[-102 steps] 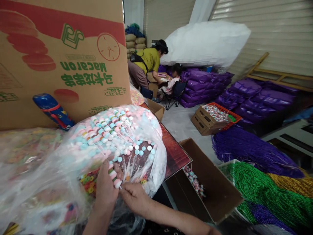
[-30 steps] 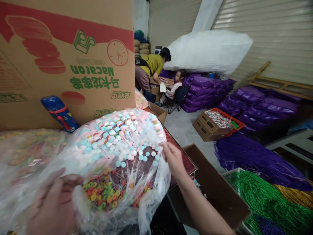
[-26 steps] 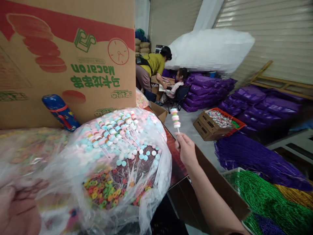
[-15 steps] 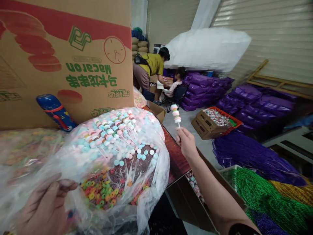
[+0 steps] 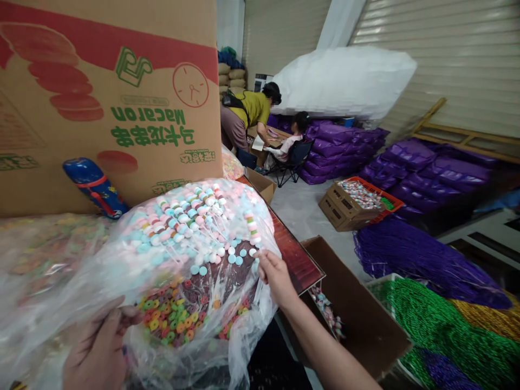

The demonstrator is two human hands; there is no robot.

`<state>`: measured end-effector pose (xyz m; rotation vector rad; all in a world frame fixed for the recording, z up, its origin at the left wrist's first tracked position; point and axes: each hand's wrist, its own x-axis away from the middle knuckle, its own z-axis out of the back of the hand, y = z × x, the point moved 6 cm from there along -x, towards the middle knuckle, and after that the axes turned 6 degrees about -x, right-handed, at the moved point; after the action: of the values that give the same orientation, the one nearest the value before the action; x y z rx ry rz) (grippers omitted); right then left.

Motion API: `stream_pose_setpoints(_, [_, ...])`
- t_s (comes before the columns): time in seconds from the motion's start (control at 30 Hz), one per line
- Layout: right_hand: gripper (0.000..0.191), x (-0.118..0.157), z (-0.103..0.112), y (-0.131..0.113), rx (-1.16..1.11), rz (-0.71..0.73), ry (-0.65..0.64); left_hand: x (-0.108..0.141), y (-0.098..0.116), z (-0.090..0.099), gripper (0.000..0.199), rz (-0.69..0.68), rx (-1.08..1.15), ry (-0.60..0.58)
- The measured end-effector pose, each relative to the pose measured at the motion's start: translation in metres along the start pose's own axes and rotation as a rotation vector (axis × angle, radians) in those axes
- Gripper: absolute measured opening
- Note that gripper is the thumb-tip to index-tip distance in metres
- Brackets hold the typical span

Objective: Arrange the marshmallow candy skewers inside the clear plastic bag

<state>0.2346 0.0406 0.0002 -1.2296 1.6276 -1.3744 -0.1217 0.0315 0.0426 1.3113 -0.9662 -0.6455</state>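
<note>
My right hand (image 5: 276,276) pinches the stick of a candy skewer (image 5: 252,226) threaded with white, pink and green pieces. The skewer is upright above the right part of the clear plastic bag (image 5: 266,290). At the lower left, my left hand (image 5: 99,341) has thumb and fingertips drawn together beside small coloured candy rings (image 5: 174,319); what is between them, if anything, I cannot make out. Several finished candy skewers (image 5: 179,216) lie in a row on pink, white and blue round candies. Loose blue and white discs (image 5: 235,254) are scattered just left of my right hand.
A large Macaron carton (image 5: 154,32) stands behind the bag, with a blue bottle (image 5: 95,187) before it. An open cardboard box (image 5: 361,314) holding skewers is below the table edge. Green bead strands (image 5: 439,319) are at right. Two people (image 5: 252,108) work further back.
My right hand has moved left and down with the candy skewer, from beyond the table edge to over the bag. My left hand has shifted slightly right.
</note>
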Motion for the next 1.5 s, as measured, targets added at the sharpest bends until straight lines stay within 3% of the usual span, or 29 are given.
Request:
stream_pose_setpoints(0.1, [0.062,0.013,-0.025,0.020,0.007,-0.034,-0.082,0.000,-0.012,-0.001,0.048,0.138,0.060,-0.082])
stream_pose_setpoints(0.2, [0.062,0.019,-0.034,0.028,0.032,-0.041,-0.126,-0.001,-0.016,0.005,0.048,0.120,0.059,-0.058])
stream_pose_setpoints(0.53, [0.061,0.022,-0.027,0.038,0.053,-0.052,-0.081,-0.002,-0.020,0.004,0.059,0.182,0.033,-0.028])
stream_pose_setpoints(0.93, [0.065,0.024,-0.028,0.039,0.056,-0.058,-0.087,-0.006,-0.031,0.009,0.055,0.153,0.041,-0.095])
stream_pose_setpoints(1.13, [0.065,0.024,-0.028,0.043,0.028,-0.070,-0.092,-0.002,-0.029,0.006,0.047,0.136,0.076,0.053])
stream_pose_setpoints(1.3, [0.062,0.023,-0.028,0.045,0.002,-0.057,-0.087,0.001,-0.029,0.005,0.043,0.280,0.055,-0.001])
stream_pose_setpoints(1.5, [0.062,0.024,-0.029,0.046,0.002,-0.059,-0.094,-0.004,-0.032,0.008,0.040,0.247,0.053,0.007])
